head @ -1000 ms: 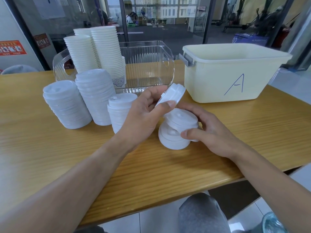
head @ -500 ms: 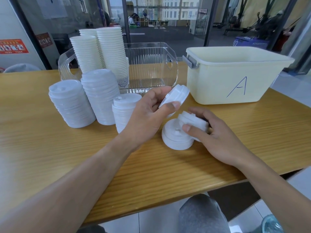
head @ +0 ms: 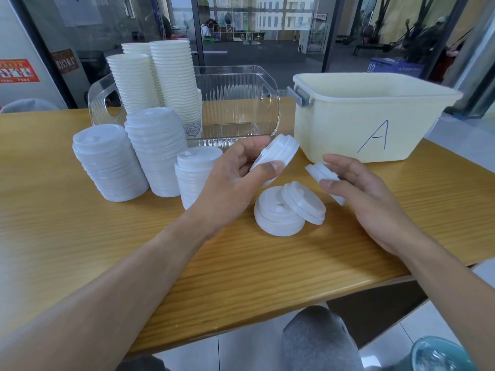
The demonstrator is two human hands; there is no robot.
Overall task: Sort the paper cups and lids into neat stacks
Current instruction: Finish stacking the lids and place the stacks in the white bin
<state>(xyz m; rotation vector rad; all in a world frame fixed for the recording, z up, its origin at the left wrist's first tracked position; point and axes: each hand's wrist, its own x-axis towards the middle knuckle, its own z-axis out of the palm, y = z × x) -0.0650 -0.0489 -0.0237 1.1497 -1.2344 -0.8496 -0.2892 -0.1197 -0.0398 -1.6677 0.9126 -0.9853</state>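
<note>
Your left hand grips a small stack of white lids between thumb and fingers, tilted and held above the wooden table. Your right hand pinches a lid between thumb and fingers, also lifted off the table, just right of the left hand's stack. Below and between your hands, a short stack of lids sits on the table, with one loose lid leaning tilted against its right side.

To the left stand three lid stacks: a wide one at far left, a taller one beside it, and a shorter one partly hidden behind your left wrist. Behind them rise tall stacks of paper cups, standing at the left end of a clear plastic bin. At the far right sits a cream plastic tub marked "A", with a grey handle clip.
</note>
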